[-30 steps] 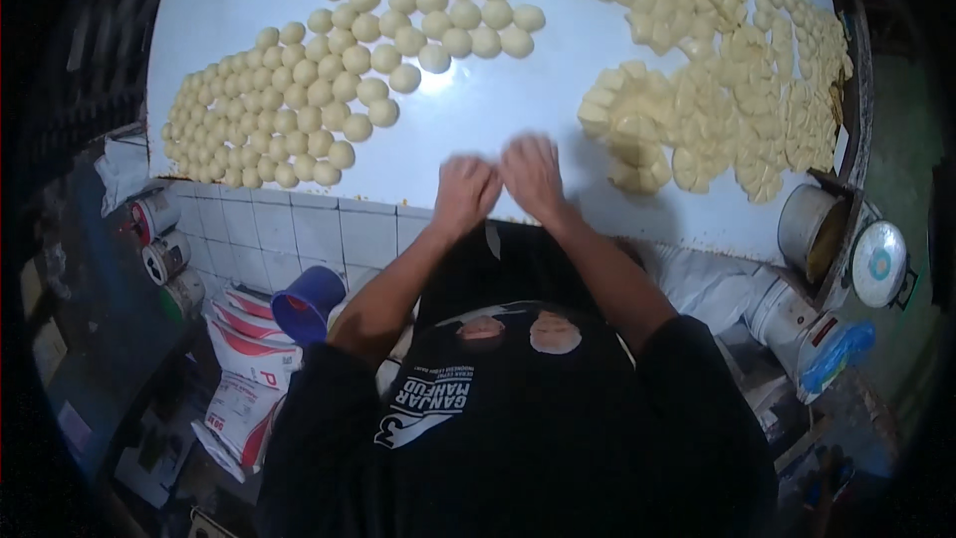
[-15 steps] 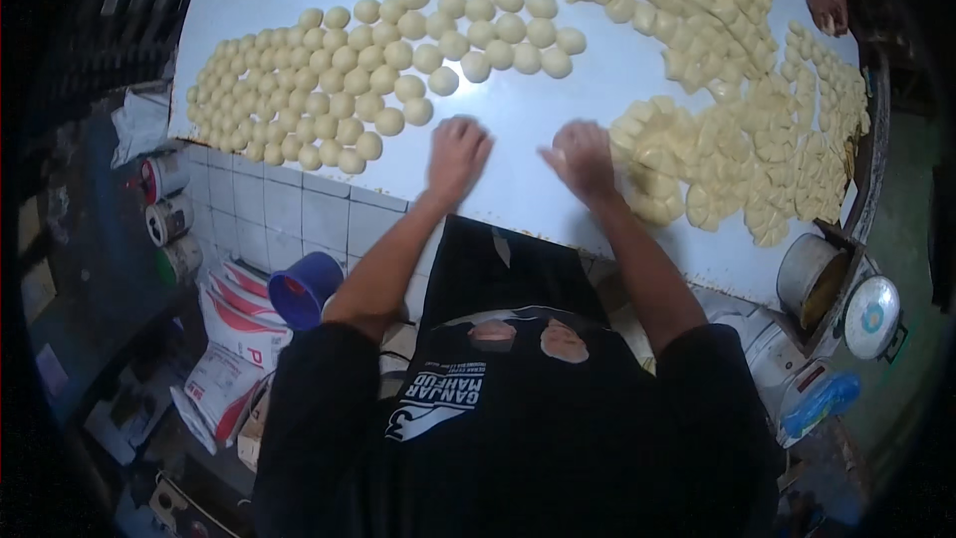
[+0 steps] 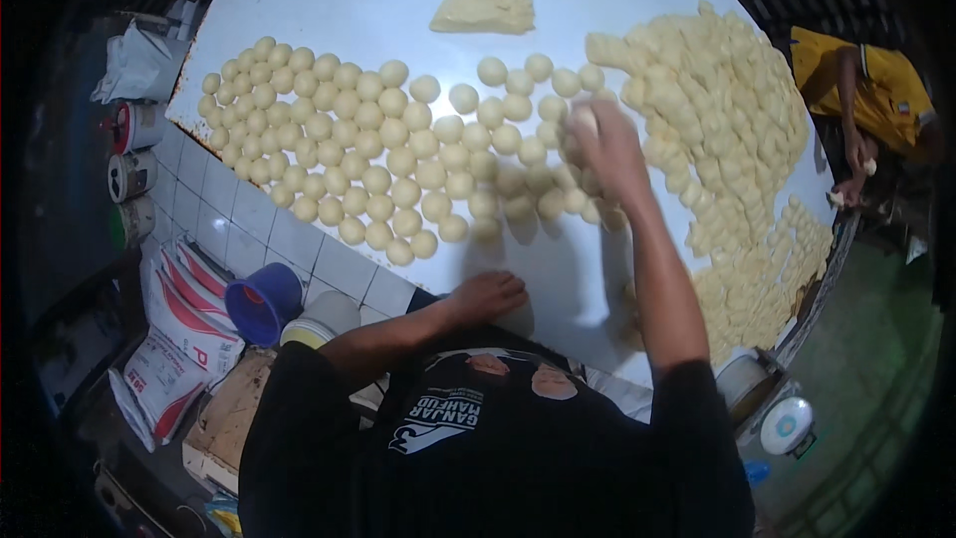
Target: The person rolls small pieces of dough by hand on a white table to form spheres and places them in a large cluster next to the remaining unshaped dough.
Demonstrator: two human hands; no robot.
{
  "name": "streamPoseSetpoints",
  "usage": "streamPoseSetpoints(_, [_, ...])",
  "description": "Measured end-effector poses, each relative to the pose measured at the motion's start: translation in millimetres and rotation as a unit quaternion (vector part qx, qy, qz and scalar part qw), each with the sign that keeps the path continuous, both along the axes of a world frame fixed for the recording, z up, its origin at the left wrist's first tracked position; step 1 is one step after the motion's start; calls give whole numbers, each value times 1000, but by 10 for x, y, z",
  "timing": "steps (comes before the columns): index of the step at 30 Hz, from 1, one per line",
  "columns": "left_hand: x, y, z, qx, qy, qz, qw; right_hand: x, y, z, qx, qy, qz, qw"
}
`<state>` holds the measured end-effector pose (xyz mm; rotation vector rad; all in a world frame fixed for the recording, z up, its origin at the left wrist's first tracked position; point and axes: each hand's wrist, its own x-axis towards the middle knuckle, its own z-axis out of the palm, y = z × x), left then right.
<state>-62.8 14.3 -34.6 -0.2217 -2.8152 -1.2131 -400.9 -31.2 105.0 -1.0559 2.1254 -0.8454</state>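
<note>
My right hand point(image 3: 605, 144) is stretched over the far right end of the rows of dough balls point(image 3: 373, 144). Its fingers are closed around a pale dough ball point(image 3: 586, 120), though motion blurs it. Near the table's front edge, close to my body, my left hand point(image 3: 488, 297) rests low with its fingers curled inward; whether anything is under them is hidden. Round, smooth dough balls lie in close rows from the left side of the white table point(image 3: 349, 0) to its middle. Flattened, rougher dough pieces point(image 3: 722, 110) are heaped to the right of my right hand.
A large dough lump point(image 3: 488, 2) sits at the far middle. At the right, a person in yellow point(image 3: 891, 80) holds small dough pieces. Below the left edge are a purple bucket point(image 3: 264, 304), printed sacks point(image 3: 174, 359) and several tubs. A pot point(image 3: 745, 384) stands front right.
My right hand has gone from the front of the table forward to the ball rows. The left hand has drawn back toward my body. The view has shifted, bringing the large lump and the other person into sight.
</note>
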Motion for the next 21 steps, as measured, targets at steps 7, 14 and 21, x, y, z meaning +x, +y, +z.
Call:
streamPoseSetpoints(7, [-1051, -1730, 712, 39, -48, 42, 997, -1035, -2020, -988, -63, 301, 131, 942])
streamPoseSetpoints(14, [-2529, -3881, 487, -83, 185, 307, 930, 481, -23, -156, -145, 203, -53, 967])
streamPoseSetpoints(21, [-2397, -2228, 1060, 2, -43, 241, 970, 1759, 3254, -1233, 98, 71, 84, 989])
